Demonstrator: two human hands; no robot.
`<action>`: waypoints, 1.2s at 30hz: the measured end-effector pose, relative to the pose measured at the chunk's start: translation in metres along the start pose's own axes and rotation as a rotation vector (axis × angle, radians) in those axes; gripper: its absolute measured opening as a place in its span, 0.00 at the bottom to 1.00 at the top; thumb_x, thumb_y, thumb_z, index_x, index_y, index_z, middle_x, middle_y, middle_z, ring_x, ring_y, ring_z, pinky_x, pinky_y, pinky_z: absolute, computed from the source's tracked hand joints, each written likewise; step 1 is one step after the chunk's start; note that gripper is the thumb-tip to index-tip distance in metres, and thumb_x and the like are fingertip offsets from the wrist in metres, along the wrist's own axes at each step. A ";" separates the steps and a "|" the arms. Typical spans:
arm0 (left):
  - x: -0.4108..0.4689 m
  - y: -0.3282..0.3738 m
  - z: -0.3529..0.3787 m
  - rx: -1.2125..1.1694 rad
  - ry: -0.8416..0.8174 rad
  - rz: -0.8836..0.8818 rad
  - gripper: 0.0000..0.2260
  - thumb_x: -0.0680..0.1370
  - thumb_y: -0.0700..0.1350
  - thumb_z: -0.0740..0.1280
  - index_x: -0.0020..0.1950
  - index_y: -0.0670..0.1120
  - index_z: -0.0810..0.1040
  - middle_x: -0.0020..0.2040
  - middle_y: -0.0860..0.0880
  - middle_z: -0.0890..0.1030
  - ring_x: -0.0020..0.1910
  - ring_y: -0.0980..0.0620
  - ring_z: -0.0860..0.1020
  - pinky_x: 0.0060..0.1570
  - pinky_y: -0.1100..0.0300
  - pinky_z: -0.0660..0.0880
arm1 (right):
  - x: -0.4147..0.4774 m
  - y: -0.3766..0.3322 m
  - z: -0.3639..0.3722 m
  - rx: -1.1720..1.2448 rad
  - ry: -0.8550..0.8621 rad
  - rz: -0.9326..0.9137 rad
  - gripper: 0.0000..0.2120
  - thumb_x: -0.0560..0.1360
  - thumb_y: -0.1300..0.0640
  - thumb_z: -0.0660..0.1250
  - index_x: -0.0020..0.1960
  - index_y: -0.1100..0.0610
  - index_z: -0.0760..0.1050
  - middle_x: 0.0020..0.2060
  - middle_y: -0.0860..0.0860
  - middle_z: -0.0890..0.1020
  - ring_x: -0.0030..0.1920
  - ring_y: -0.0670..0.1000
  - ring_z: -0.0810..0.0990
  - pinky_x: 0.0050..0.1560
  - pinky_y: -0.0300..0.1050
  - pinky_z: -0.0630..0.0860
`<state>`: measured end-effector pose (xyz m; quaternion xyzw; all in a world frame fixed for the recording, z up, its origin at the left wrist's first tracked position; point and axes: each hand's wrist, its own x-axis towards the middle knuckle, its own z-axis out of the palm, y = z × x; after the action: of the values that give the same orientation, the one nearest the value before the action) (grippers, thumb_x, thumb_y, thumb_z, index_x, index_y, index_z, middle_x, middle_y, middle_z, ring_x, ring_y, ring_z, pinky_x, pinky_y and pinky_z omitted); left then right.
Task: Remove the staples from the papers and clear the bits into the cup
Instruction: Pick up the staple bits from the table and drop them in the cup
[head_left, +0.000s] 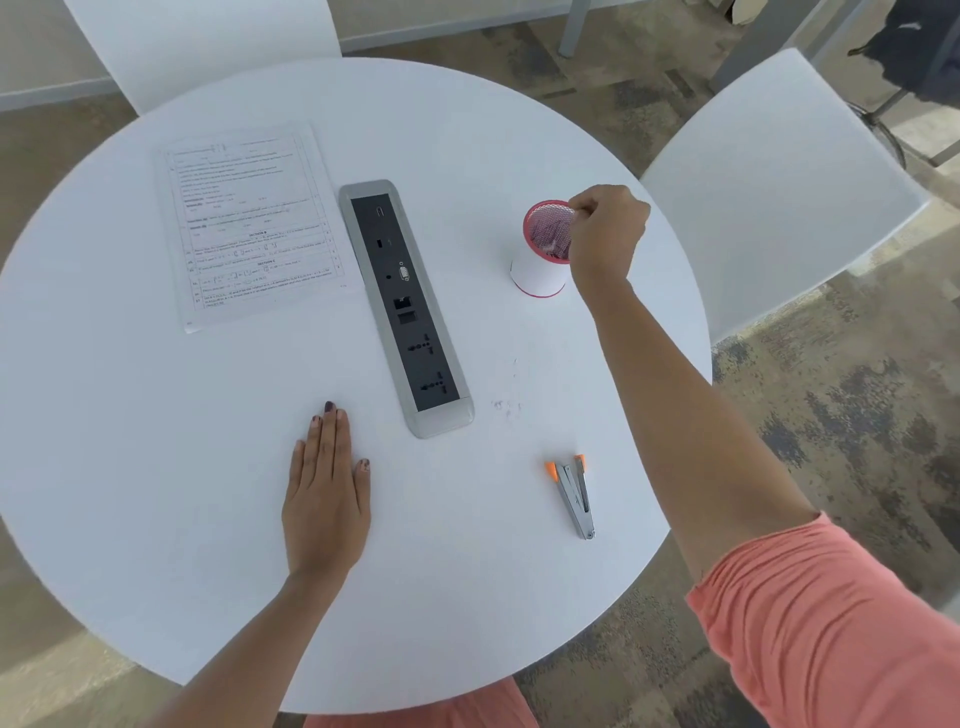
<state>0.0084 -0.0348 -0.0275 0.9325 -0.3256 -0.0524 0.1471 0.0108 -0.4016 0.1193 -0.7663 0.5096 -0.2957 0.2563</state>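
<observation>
right hand (605, 234) fingers (577, 210) at cup (540, 273) rim: any pinched bit too small to tell | cup's right side: hidden behind that hand | papers (249, 218): print blurred, unreadable | specks (506, 406) on worktop (156, 467): too small to identify | dark object (919, 47), top right: cut off by edge

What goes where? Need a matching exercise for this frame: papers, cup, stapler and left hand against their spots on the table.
Things:
1. papers
2. cup
3. stapler
4. left hand

Places:
A. near side, right of the socket panel, lying sprung open
B. far side, left of the socket panel
C. near side, left of the socket panel, palm flat on the table
D. far side, right of the socket panel

Pairs: 1-B, 2-D, 3-A, 4-C.
</observation>
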 end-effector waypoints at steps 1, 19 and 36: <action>0.000 0.000 0.000 0.000 -0.001 0.000 0.26 0.84 0.48 0.47 0.80 0.38 0.53 0.80 0.44 0.57 0.79 0.46 0.58 0.78 0.54 0.49 | -0.001 0.001 0.001 -0.030 0.023 -0.041 0.15 0.61 0.74 0.55 0.40 0.69 0.79 0.38 0.64 0.82 0.36 0.58 0.81 0.38 0.45 0.79; 0.000 0.001 -0.001 0.002 -0.005 -0.006 0.26 0.84 0.48 0.47 0.80 0.38 0.54 0.80 0.44 0.57 0.79 0.47 0.58 0.79 0.56 0.47 | -0.188 0.079 -0.003 -0.055 -0.328 0.186 0.18 0.68 0.77 0.65 0.52 0.61 0.77 0.47 0.55 0.76 0.32 0.35 0.70 0.33 0.29 0.69; -0.001 -0.002 0.002 0.009 0.002 -0.007 0.26 0.83 0.48 0.47 0.80 0.38 0.54 0.80 0.45 0.57 0.79 0.47 0.57 0.79 0.54 0.50 | -0.162 0.074 0.032 -0.113 -0.274 -0.026 0.29 0.67 0.83 0.54 0.65 0.66 0.71 0.63 0.58 0.74 0.62 0.57 0.70 0.60 0.46 0.75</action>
<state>0.0086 -0.0336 -0.0300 0.9343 -0.3225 -0.0504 0.1429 -0.0625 -0.2731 0.0149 -0.8192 0.4758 -0.1622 0.2760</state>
